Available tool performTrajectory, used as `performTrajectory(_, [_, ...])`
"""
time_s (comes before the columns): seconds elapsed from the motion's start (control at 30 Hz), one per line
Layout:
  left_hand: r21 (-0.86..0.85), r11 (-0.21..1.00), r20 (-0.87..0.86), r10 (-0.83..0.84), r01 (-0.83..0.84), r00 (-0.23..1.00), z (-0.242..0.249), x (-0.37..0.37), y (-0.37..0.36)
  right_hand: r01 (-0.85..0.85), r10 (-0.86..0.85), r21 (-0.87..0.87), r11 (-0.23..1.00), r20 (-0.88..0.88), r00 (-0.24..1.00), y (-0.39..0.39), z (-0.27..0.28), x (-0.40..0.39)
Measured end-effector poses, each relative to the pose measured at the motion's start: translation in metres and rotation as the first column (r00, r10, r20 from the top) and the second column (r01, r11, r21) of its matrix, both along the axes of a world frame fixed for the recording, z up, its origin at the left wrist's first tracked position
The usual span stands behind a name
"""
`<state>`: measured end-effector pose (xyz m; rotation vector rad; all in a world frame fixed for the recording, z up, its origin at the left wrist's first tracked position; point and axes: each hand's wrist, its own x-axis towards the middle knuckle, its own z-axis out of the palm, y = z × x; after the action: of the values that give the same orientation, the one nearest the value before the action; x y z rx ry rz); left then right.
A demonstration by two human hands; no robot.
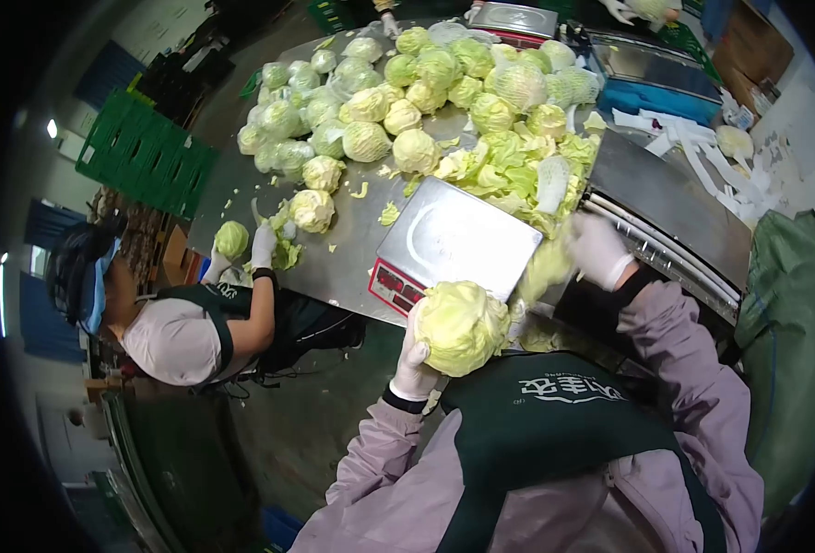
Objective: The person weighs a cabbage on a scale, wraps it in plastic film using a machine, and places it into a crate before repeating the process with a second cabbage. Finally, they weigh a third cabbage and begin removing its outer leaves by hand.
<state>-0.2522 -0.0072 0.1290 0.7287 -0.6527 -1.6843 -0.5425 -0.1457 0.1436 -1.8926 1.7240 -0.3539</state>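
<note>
My left hand (411, 364), in a white glove, holds a trimmed pale green cabbage (464, 329) from its left side, at the near edge of a digital scale (463, 235) with a bare metal plate. To the right of the scale is my right hand (599, 251), also gloved and blurred by motion. Beside its fingers is a smeared pale green leaf (548, 267); whether the fingers grip it is unclear. Loose leaves (495, 164) are heaped just beyond the scale.
Many cabbages (417, 150), some in netting, cover the far side of the metal table (357, 267). At left a co-worker (182, 336) handles a small cabbage (231, 240). A metal machine with rollers (670, 244) stands right; green crates (145, 157) are stacked far left.
</note>
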Motion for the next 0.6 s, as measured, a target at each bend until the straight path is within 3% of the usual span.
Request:
performTrajectory(0.07, [-0.029, 0.999, 0.031, -0.021, 0.021, 0.999, 0.002, 0.015, -0.002, 0.140, 0.039, -0.303, 0.943, 0.517, 0.855, -0.019, -0.006, 0.001])
performTrajectory(0.17, [-0.066, 0.976, 0.286, -0.179, 0.206, 0.941, 0.005, 0.032, -0.006, -0.008, 0.160, -0.235, 0.972, 0.636, 0.755, 0.005, 0.057, 0.037])
performTrajectory(0.2, [-0.062, 0.978, 0.280, -0.175, 0.200, 0.944, 0.009, 0.034, -0.008, -0.194, 0.394, -0.422, 0.886, 0.462, 0.795, 0.016, 0.061, 0.044])
performTrajectory(0.23, [-0.060, 0.955, 0.317, -0.258, 0.291, 0.913, 0.016, 0.033, -0.012, -0.411, 0.476, -0.243, 0.879, 0.488, 0.731, 0.032, 0.080, 0.049])
performTrajectory(0.27, [-0.054, 0.923, 0.353, -0.340, 0.381, 0.872, 0.020, 0.034, -0.015, -0.537, 0.662, -0.388, 0.749, 0.399, 0.635, 0.043, 0.082, 0.060])
performTrajectory(0.33, [-0.020, 0.899, 0.323, -0.409, 0.438, 0.854, 0.016, 0.036, -0.021, -0.696, 0.816, -0.429, 0.576, 0.351, 0.459, 0.059, 0.090, 0.072])
performTrajectory(0.4, [0.017, 0.842, 0.449, -0.489, 0.540, 0.748, 0.015, 0.037, -0.027, -0.751, 0.841, -0.385, 0.536, 0.326, 0.433, 0.069, 0.086, 0.073])
performTrajectory(0.47, [0.030, 0.824, 0.424, -0.523, 0.565, 0.740, 0.017, 0.032, -0.031, -0.751, 0.840, -0.377, 0.541, 0.286, 0.462, 0.073, 0.082, 0.072])
performTrajectory(0.57, [0.046, 0.747, 0.495, -0.593, 0.663, 0.635, 0.019, 0.025, -0.041, -0.735, 0.810, -0.347, 0.583, 0.316, 0.493, 0.074, 0.079, 0.066])
performTrajectory(0.6, [0.045, 0.742, 0.492, -0.599, 0.668, 0.632, 0.020, 0.022, -0.045, -0.748, 0.788, -0.270, 0.606, 0.337, 0.516, 0.073, 0.080, 0.064])
